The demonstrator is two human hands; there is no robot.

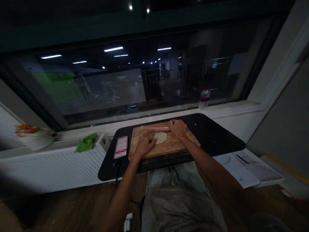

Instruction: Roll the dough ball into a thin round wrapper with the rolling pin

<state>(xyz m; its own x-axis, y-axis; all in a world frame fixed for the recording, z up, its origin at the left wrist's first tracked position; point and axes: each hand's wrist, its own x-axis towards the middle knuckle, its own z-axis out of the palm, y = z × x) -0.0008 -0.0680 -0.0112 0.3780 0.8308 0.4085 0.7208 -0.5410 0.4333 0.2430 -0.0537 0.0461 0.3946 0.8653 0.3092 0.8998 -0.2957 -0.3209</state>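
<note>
A flat, roughly round piece of dough (pixel 160 138) lies on a wooden cutting board (pixel 171 148). My left hand (pixel 145 145) holds the dough by its left edge, fingers and thumb curved around that side. Across the far part of the board rests a rolling pin (pixel 155 128), just beyond the dough. Its right end is under my right hand (pixel 178 128), whose fingers are closed round it and hide that end.
The board sits on a black table (pixel 212 138). A pixelated phone-like object (pixel 121 147) lies left of it. Beyond are a green cloth (pixel 87 142) on the radiator (pixel 62 167), a white container (pixel 36 139), and a bottle (pixel 204 100) on the sill. Papers (pixel 243 167) lie right.
</note>
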